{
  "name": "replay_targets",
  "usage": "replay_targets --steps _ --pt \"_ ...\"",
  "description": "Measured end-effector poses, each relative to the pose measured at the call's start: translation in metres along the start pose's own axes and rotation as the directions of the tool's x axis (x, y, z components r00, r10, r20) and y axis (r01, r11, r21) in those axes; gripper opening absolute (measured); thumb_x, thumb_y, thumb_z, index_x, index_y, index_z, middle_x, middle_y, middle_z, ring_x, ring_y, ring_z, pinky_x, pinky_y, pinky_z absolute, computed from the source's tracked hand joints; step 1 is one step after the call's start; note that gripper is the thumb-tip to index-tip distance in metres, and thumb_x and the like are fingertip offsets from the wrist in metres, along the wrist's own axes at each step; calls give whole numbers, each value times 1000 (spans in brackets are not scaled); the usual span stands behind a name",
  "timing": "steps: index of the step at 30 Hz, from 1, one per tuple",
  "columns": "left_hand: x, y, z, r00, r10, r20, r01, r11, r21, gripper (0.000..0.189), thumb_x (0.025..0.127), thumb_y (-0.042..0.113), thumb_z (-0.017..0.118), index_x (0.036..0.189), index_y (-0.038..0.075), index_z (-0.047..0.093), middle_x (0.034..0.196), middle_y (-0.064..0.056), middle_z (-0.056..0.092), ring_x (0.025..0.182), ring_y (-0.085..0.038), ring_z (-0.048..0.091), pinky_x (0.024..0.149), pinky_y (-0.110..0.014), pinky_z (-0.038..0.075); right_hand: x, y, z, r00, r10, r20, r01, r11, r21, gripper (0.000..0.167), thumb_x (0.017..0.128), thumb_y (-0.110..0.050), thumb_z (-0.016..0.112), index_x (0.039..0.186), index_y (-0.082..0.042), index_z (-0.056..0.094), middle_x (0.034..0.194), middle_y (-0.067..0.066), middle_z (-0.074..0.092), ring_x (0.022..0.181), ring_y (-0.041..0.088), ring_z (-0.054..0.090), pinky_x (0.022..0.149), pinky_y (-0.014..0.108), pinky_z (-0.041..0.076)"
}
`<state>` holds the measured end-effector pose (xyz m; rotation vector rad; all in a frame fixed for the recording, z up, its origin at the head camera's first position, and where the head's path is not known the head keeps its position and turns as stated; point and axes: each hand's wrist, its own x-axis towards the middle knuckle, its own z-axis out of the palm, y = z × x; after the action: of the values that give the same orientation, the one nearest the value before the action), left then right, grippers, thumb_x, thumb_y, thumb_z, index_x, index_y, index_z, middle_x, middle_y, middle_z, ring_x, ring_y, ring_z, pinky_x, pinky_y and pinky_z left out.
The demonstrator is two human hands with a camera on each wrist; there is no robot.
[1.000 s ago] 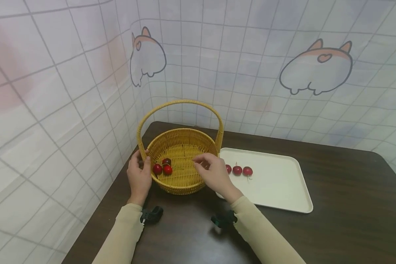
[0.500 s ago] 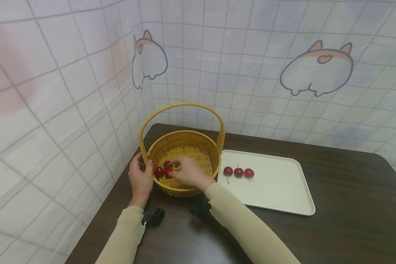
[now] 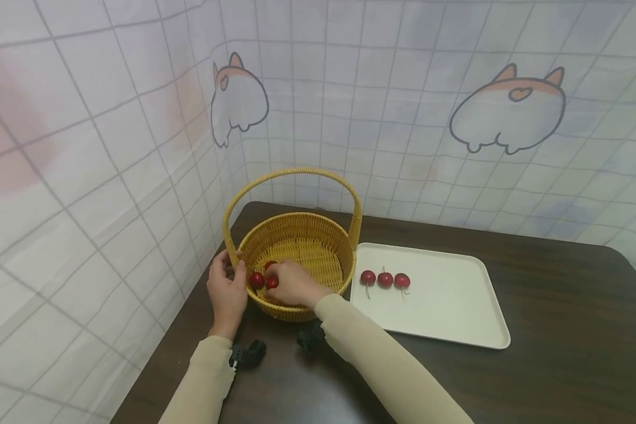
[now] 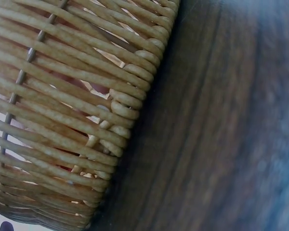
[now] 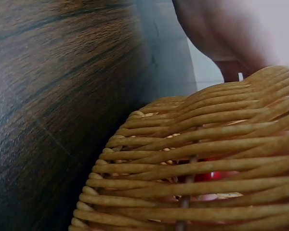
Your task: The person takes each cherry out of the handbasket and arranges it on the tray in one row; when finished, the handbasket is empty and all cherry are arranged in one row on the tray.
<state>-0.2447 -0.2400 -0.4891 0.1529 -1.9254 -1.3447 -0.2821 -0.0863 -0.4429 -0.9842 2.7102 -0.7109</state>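
Note:
A round yellow wicker basket [image 3: 318, 253] with a tall arched handle stands on the table. My left hand [image 3: 226, 297] grips its left side by the foot of the handle. Inside lie three red cherries [image 3: 257, 280], close together at the left of the basket's floor. My right hand [image 3: 297, 284] reaches in over the near rim, thumb and forefinger curled round one cherry [image 3: 272, 283]; the fingers partly cover it and another behind. In the right wrist view, red fruit [image 5: 209, 175] shows through the weave. The left wrist view holds mostly the basket wall [image 4: 62, 96].
Right of the basket lies a white rectangular tray [image 3: 445, 300], near its side. Three stemmed cherries [image 3: 385, 280] sit in a row at the tray's left end. Both stand on a dark wooden table [image 3: 556, 330], backed by a patterned cloth [image 3: 403, 135] that also covers the left side.
My right hand has moved left and down from the basket's right side to the cherries inside, its fingers closing round one. The left hand keeps its grip on the basket.

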Motion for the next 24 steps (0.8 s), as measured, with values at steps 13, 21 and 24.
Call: replay_targets --steps 13,21,24 --pt "-2 4 1 1000 7 1 -7 1000 4 27 96 9 60 122 3 60 108 -11 63 85 -13 56 67 -22 41 -8 0 -3 999 -39 4 39 999 -27 28 87 -19 74 114 -13 71 106 0 66 95 15 60 82 30 50" --pt "-3 3 1 1000 16 -21 -16 1000 -5 25 95 8 61 120 4 61 108 -10 63 84 -12 55 69 -22 42 -35 -1 -23 994 -37 -104 44 997 66 32 88 -22 72 119 -12 70 113 0 68 98 14 61 83 32 50" --pt "-2 3 1 999 29 -28 -29 1000 -2 25 95 8 61 120 4 61 108 -10 63 84 -12 55 69 -22 42 -47 4 -31 983 -39 -177 59 992 111 36 90 -22 70 124 -10 67 121 3 65 104 17 61 87 34 50"
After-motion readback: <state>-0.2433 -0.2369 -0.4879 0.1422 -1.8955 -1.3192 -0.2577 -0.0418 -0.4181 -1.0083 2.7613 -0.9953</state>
